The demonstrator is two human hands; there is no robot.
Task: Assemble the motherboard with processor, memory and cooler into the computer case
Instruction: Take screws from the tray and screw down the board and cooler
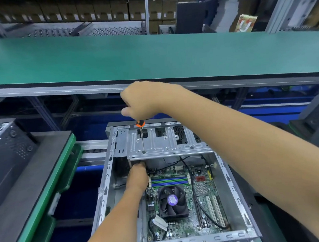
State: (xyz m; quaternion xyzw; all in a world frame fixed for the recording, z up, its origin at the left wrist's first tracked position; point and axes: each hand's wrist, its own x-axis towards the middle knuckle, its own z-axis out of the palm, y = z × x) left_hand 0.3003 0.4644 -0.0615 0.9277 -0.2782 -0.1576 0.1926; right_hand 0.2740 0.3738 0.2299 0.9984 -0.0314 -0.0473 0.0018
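Your right hand (141, 101) is up above the far end of the computer case (109, 178), fingers curled tight around the handle of a screwdriver (141, 135) – orange-and-black collar just below your fist, thin shaft pointing straight down, tip at a hole in the metal drive bracket (164, 145) that spans the case's far end. Your left hand (138, 175) reaches inside the case, just under the bracket's near edge at the far left corner of the motherboard (203, 199); its fingers are tucked under the bracket, so you can't tell whether they hold anything. The motherboard lies flat in the case bottom, with the cooler (172, 201) – black fan, purple sticker at the hub – sitting on it near the middle, and the memory slots (169, 181), blue and green, just beyond the fan. Black cables (199, 199) run across the board. A green conveyor belt (149, 54) crosses behind the case; a second dark case (7, 159) sits to the left.
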